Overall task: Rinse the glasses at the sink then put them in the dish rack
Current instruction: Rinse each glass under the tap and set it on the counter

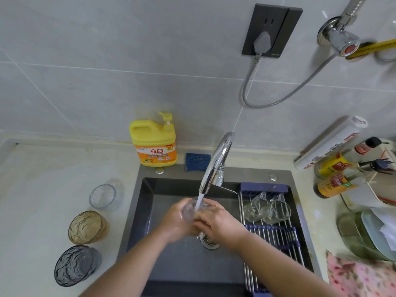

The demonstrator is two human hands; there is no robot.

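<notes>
Fingers (206,211) of both hands were curled round a clear glass (190,209) – the left hand (174,220) from 9 o'clock, the right hand (217,221) from 3 o'clock. They held it over the sink (171,264), right under the tap (216,161), so the water (199,199) could run in. Its open end seemed tipped up toward 12 o'clock, long side running 6 to 12 – the hands hid much of it. At 3 o'clock the dish rack (272,232) held two rinsed glasses (255,209). Three more glasses (86,227) waited at 9 o'clock.
</notes>
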